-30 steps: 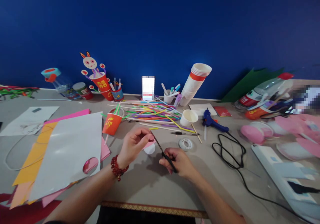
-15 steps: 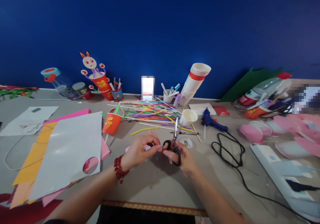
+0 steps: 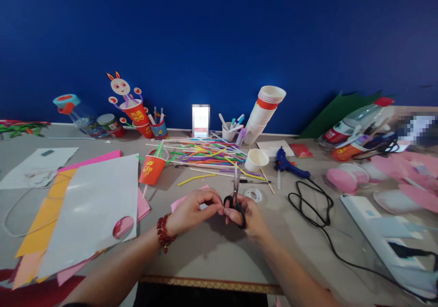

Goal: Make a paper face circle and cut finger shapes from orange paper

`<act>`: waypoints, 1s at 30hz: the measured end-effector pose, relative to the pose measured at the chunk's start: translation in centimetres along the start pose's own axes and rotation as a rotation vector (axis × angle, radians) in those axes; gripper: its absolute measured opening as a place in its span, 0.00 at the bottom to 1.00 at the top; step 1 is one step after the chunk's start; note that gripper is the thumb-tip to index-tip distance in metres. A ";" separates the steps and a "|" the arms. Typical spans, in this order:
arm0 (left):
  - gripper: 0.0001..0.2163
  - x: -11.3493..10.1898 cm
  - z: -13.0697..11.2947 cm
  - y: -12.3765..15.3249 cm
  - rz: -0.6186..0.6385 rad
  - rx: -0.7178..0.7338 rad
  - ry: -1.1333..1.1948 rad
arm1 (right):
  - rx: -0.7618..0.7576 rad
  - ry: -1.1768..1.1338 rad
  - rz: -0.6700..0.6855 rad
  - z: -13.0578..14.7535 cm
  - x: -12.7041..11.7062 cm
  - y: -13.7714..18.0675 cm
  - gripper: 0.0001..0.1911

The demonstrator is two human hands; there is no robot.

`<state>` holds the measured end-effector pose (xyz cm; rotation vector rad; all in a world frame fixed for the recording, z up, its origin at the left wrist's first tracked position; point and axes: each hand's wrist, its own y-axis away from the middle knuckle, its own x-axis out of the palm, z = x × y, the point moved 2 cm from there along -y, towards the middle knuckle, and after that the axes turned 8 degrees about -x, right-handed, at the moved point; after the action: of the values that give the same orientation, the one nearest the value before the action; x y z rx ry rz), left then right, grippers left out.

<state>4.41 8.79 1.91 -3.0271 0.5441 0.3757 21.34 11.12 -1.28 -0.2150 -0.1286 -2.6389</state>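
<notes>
My right hand (image 3: pixel 250 218) is closed around the black handles of a pair of scissors (image 3: pixel 236 184), whose metal blades point away from me. My left hand (image 3: pixel 198 209), with a red bead bracelet (image 3: pixel 164 234) at the wrist, pinches thumb against fingers. Whatever sits in that pinch is too small or hidden to make out. The fingertips of both hands meet or nearly meet over the table. Partly behind my left hand lies a piece of pink paper (image 3: pixel 178 203). Just beyond the right hand is a white tape roll (image 3: pixel 253 195).
Colourful straws (image 3: pixel 205 154) lie in a heap ahead, beside a red paper cup (image 3: pixel 153 170) and a white cup (image 3: pixel 256 159). Stacked cups (image 3: pixel 262 115) lean at the wall. A blue glue gun (image 3: pixel 289 164) and black cable lie right; paper sheets (image 3: pixel 99 206) lie left.
My hands have come closer together at the fingertips. The scissors' blades look nearer to each other and point more straight ahead. More of the pink paper shows behind my left hand.
</notes>
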 end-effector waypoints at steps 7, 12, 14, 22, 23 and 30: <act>0.13 2.9 1.8 0.3 -0.146 -0.170 0.490 | -0.105 -0.036 -0.252 -0.6 0.1 0.3 0.12; 0.12 4.1 1.7 0.4 -0.244 -0.158 0.572 | -0.150 -0.024 -0.262 -0.7 0.3 0.6 0.12; 0.11 4.1 1.5 0.4 -0.264 -0.150 0.570 | -0.166 -0.005 -0.250 -0.6 0.4 0.6 0.13; 0.10 1.5 0.7 0.5 -0.381 -0.094 0.448 | 0.005 0.042 0.097 -0.6 0.3 0.3 0.27; 0.10 1.2 0.5 0.5 -0.398 -0.087 0.442 | 0.031 0.053 0.161 -0.8 0.3 0.3 0.28; 0.08 0.4 0.0 0.5 -0.428 -0.074 0.473 | 0.109 0.082 0.281 -1.4 0.9 0.5 0.31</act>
<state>4.55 8.21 1.78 -3.1809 -0.1228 -0.3530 20.67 10.07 -2.47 -0.0813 -0.1990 -2.3497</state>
